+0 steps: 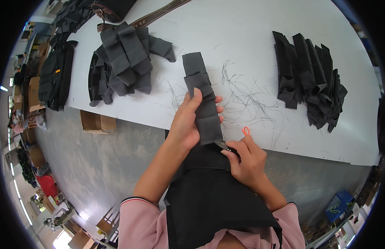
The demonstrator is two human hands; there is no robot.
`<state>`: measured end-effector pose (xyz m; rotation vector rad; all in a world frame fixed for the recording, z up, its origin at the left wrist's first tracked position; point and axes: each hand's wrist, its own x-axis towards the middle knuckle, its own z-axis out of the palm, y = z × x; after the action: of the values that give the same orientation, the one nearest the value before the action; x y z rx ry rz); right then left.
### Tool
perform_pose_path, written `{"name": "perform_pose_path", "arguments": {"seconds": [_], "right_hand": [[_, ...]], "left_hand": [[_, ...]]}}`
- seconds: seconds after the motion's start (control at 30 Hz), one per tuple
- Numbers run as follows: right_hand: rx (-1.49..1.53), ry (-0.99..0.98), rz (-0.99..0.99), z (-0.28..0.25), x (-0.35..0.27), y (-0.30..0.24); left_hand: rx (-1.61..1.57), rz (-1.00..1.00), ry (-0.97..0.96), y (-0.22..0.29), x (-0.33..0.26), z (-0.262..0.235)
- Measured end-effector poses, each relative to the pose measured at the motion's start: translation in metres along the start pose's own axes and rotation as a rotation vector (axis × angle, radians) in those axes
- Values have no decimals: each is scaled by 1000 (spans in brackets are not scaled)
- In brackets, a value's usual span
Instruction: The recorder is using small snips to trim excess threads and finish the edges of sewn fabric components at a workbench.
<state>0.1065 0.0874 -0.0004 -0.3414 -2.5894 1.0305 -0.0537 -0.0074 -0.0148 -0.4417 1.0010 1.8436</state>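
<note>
My left hand is closed around a stack of dark grey fabric strips, thumb on top and fingertips showing at the right side. The strips look folded and overlap one another, reaching up over the table. In my right hand is a pair of small black thread snips, with an orange loop sticking out above the fingers. The metal tip of the snips touches or nearly touches the lower end of the strips. Whether a thread lies between the blades is too small to tell.
Loose cut threads litter the white table. A heap of grey strips lies at the left, and another pile of dark strips at the right. A black backpack hangs by the left edge; a cardboard box stands below.
</note>
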Motion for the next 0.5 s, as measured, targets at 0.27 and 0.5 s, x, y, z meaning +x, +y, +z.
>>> {"name": "perform_pose_path", "arguments": {"seconds": [0.27,0.5], "right_hand": [[64,-66,-20,7,5,-8],[-51,-73,-89,8,8,-11]], "left_hand": [[0,10,45,-1,-2,5],[-2,19,34,-1,-2,3]]}}
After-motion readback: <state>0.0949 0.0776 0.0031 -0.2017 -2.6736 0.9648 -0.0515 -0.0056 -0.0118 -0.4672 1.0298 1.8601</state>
